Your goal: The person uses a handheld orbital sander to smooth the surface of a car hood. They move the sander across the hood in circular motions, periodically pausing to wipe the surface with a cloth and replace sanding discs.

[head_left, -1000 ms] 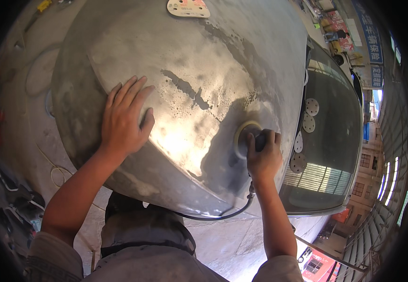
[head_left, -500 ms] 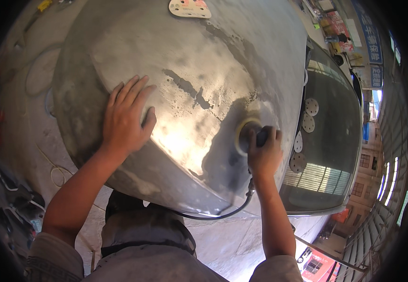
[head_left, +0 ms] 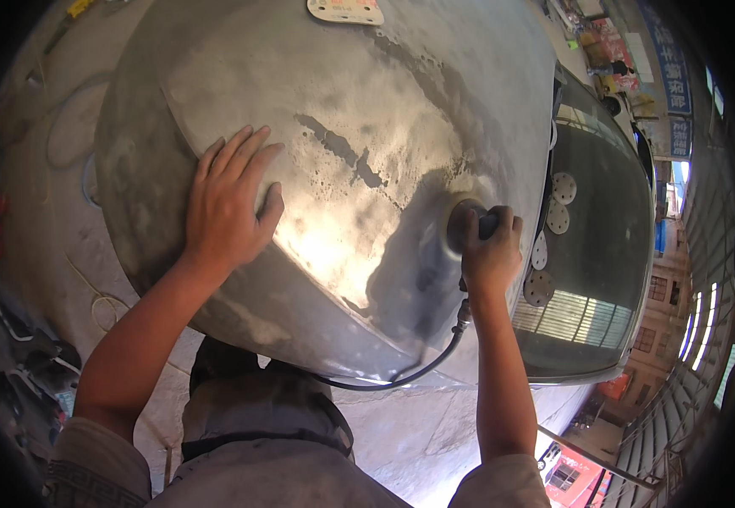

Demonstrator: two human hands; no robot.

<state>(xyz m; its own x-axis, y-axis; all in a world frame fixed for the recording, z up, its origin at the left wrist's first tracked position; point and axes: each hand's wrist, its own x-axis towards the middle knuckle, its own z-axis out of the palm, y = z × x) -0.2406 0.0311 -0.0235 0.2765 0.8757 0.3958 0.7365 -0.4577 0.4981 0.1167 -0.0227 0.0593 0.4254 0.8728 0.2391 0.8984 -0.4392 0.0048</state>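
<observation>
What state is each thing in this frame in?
Bare grey metal car bonnet: sanded dull, patchy.
Round sander: pressed on bonnet, gripped by right hand.
Left hand: flat on bonnet.
Black hose: attached, hanging slack.
Round sanding discs: lying loose on windscreen.

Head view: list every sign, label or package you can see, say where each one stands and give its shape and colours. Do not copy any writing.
Blue signboard: upper right, on a building beyond the windscreen; tall rectangle, blue with pale characters.
Smaller blue sign: just below it; short blue rectangle.
Pale card: top edge, lying on the sanded car bonnet; whitish with reddish marks.
Colourful packages: upper right beside the signboard; too blurred to describe.
</observation>
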